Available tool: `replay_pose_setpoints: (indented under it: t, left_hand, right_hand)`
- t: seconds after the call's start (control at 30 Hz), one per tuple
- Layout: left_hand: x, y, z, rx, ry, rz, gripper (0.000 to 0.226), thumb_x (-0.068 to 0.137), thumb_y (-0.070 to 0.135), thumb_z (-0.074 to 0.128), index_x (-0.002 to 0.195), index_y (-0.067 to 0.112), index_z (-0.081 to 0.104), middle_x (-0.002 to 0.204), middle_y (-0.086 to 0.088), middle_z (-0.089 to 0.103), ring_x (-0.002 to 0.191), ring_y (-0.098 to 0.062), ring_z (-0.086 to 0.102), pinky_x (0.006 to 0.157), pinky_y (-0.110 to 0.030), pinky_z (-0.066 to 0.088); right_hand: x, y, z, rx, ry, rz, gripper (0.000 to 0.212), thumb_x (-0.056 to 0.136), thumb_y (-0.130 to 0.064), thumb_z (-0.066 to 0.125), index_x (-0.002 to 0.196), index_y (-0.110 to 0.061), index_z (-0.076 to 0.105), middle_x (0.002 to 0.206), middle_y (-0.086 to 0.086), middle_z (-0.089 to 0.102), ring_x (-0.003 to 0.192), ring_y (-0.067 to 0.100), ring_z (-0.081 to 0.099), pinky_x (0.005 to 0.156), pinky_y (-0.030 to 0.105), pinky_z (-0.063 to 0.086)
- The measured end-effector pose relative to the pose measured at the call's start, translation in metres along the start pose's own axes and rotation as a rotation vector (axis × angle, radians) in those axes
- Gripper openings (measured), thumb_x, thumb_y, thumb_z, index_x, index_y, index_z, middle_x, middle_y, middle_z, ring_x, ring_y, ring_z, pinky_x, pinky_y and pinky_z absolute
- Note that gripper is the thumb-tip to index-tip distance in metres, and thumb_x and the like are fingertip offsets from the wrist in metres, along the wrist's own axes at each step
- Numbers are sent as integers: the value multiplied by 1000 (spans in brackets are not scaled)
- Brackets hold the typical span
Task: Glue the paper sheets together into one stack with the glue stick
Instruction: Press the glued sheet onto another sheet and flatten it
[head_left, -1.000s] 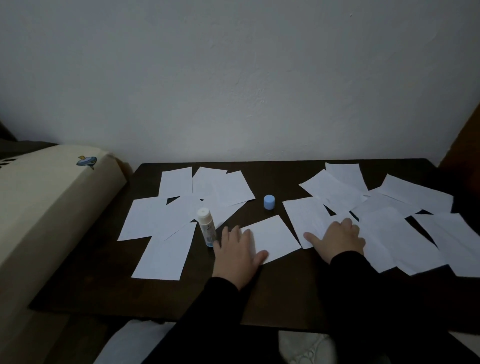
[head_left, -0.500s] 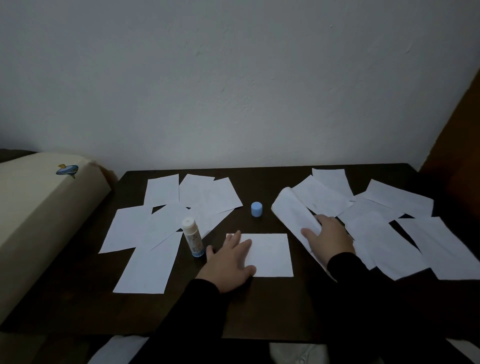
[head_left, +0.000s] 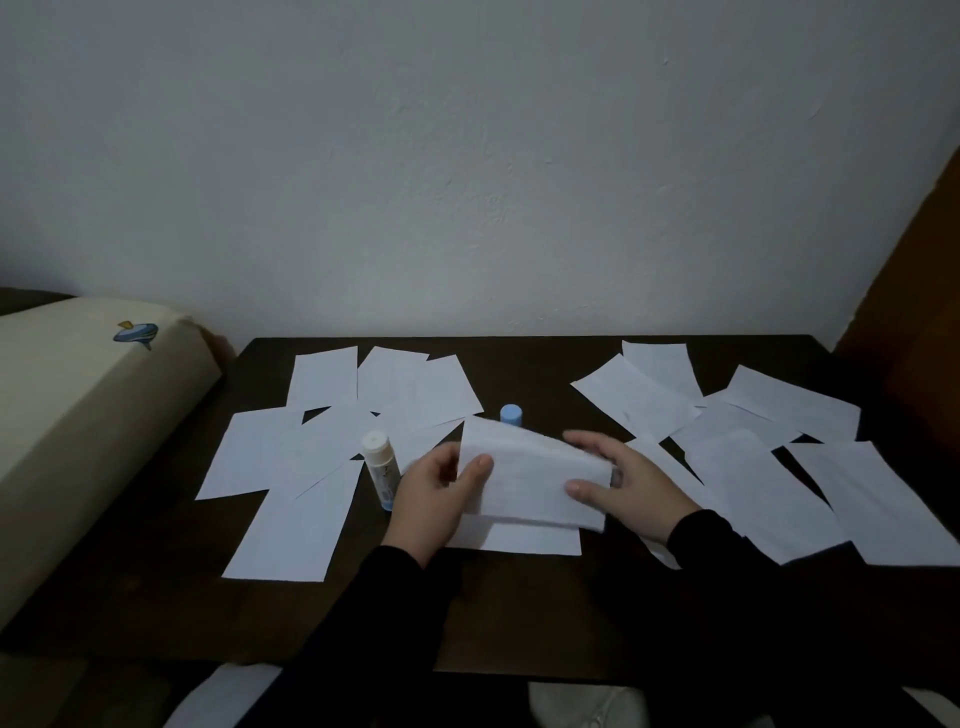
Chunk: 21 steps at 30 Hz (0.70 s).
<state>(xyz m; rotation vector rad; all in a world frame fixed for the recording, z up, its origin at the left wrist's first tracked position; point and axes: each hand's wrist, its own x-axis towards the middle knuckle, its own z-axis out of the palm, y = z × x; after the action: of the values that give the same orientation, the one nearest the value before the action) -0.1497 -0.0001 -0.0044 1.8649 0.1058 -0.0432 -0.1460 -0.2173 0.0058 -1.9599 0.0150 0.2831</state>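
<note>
A white paper sheet (head_left: 524, 480) hangs slightly curved above the dark table, held at both ends. My left hand (head_left: 434, 496) pinches its left edge with the thumb on top. Along its right edge, my right hand (head_left: 631, 486) grips it, thumb over the paper. Directly beneath lies another white sheet (head_left: 519, 540) flat on the table. The uncapped glue stick (head_left: 382, 467) stands upright just left of my left hand. Its blue cap (head_left: 511, 414) sits behind the held sheet.
Several loose white sheets (head_left: 322, 441) are spread on the left of the dark table (head_left: 156, 582), and several more sheets (head_left: 769, 467) on the right. A cream cushion (head_left: 67, 426) lies along the table's left side. A white wall stands behind.
My right hand lifted a sheet from the right pile and carried it left over the centre sheet. My left hand rose from that centre sheet and took the lifted sheet's left edge.
</note>
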Motion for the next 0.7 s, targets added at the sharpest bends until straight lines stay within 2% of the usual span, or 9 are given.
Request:
replay_pose_setpoints:
  t: [0.1,0.17,0.23,0.37,0.43,0.53,0.7]
  left_hand:
    - [-1,0,-3,-78,-20,-44,23,90,34,62,113,28,62,110,11,67,105,-10,62,97,-39,51]
    - [1,-2,-5,-57,-27,-69,27,91,32,61,118,29,58,115,10,65,107,-11,60,99,-41,49]
    - [2,-5,-7,-19,-18,-89,29,91,32,62,119,29,56,118,9,63,109,-11,59,99,-40,49]
    - [2,-9,-9,160,54,-107,35,90,33,63,123,26,52,117,9,59,104,-10,56,90,-28,50]
    - [2,-10,-9,261,87,-103,37,90,33,64,124,25,52,114,9,58,100,-8,54,83,-22,46]
    - [6,-15,-6,399,108,-91,39,89,34,64,125,25,51,113,8,59,94,-7,54,84,-22,48]
    - [10,-24,-1,469,111,-106,41,89,33,64,127,26,50,96,13,54,86,-4,53,82,-20,47]
  right_hand:
    - [3,1,4,119,131,104,67,85,-27,73,142,-26,37,108,-5,57,107,16,56,92,33,48]
    - [4,3,6,187,161,158,57,87,-24,70,138,-16,45,102,-3,63,96,14,61,78,29,48]
    - [5,5,9,136,161,185,46,88,-23,69,131,-11,54,102,0,67,85,11,62,69,25,47]
    - [8,10,20,-100,234,188,38,87,-29,70,119,-13,57,95,1,66,92,16,63,89,33,51]
    - [9,12,26,-210,272,174,34,88,-31,69,116,-17,58,85,-2,64,86,13,61,86,30,50]
    - [9,15,33,-314,310,143,31,89,-31,68,116,-19,59,74,-6,60,76,9,58,82,27,50]
    - [11,18,39,-395,321,129,36,90,-33,66,122,-18,58,76,-6,62,78,9,59,88,30,52]
